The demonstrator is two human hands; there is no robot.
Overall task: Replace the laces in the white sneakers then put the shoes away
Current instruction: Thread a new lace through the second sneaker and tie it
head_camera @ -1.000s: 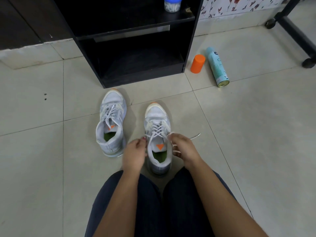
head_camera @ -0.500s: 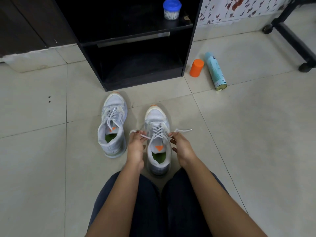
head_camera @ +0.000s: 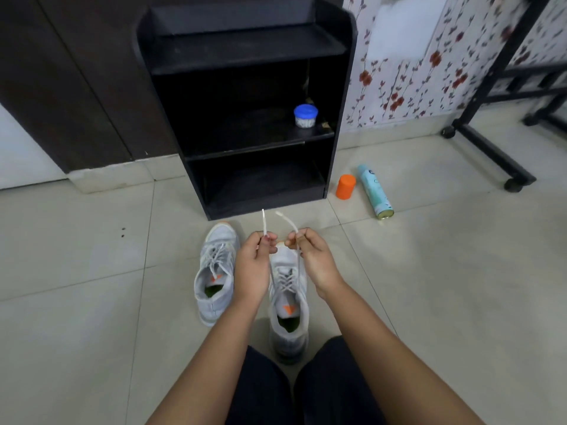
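Two white sneakers with orange tongue marks stand on the tiled floor, toes pointing away from me. The left sneaker (head_camera: 216,273) is laced and untouched. The right sneaker (head_camera: 288,305) sits between my knees. My left hand (head_camera: 253,265) pinches one end of its white lace (head_camera: 264,222), and my right hand (head_camera: 313,259) pinches the other end. Both lace ends are held up above the shoe's toe, and their tips stick out past my fingers.
A black open shoe rack (head_camera: 254,124) stands just beyond the shoes, with a blue-lidded jar (head_camera: 305,115) on its middle shelf. An orange cap (head_camera: 345,186) and a lying spray can (head_camera: 375,191) are at its right. A black wheeled frame (head_camera: 491,148) stands far right.
Both hands have risen from the sides of the right sneaker and pulled the two lace ends up and forward. The camera has tilted up, showing more of the rack.
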